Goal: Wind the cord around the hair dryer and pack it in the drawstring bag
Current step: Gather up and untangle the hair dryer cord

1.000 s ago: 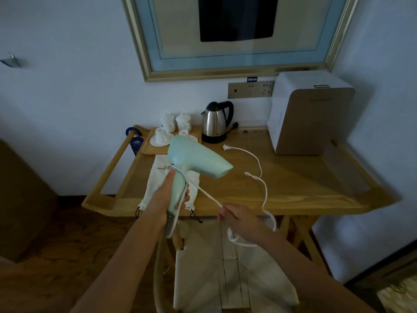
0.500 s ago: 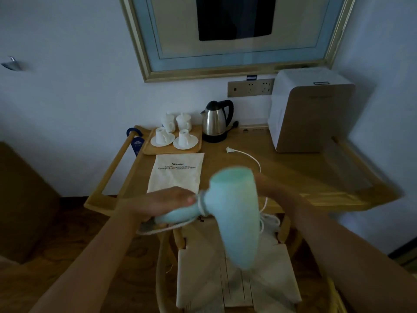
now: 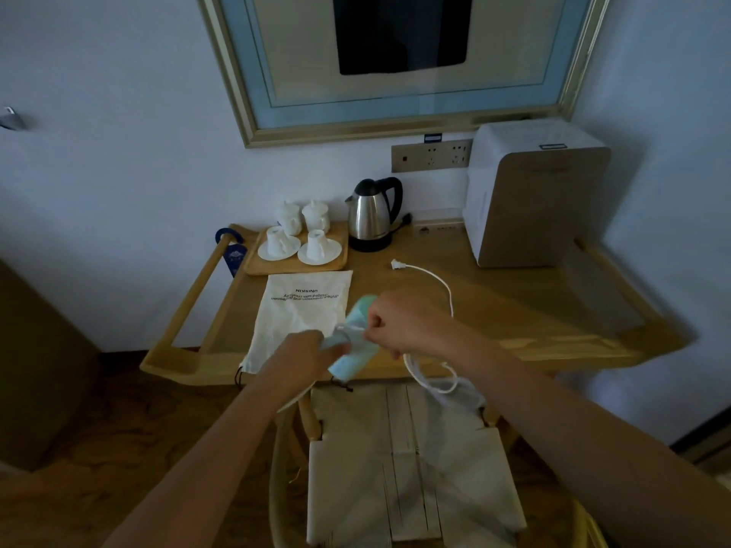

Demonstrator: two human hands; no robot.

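My left hand (image 3: 300,359) grips the handle of the mint-green hair dryer (image 3: 353,352), held low over the table's front edge. My right hand (image 3: 399,322) pinches the white cord (image 3: 449,294) right at the dryer's body. From there the cord hangs in a loop below the table edge and runs back across the tabletop to its plug (image 3: 394,265). The white drawstring bag (image 3: 304,310) lies flat on the table to the left, printed side up, partly behind my left hand.
A wooden tray (image 3: 253,267) with white cups, a steel kettle (image 3: 372,215) and a white appliance (image 3: 534,191) stand along the wall. The wooden table (image 3: 514,310) has raised side rails. A woven-seat chair (image 3: 411,460) sits directly below my arms.
The dryer swung from upright to a lower, tilted pose near the table edge. My right hand moved up from the hanging cord to the dryer body. The plug end stayed on the table.
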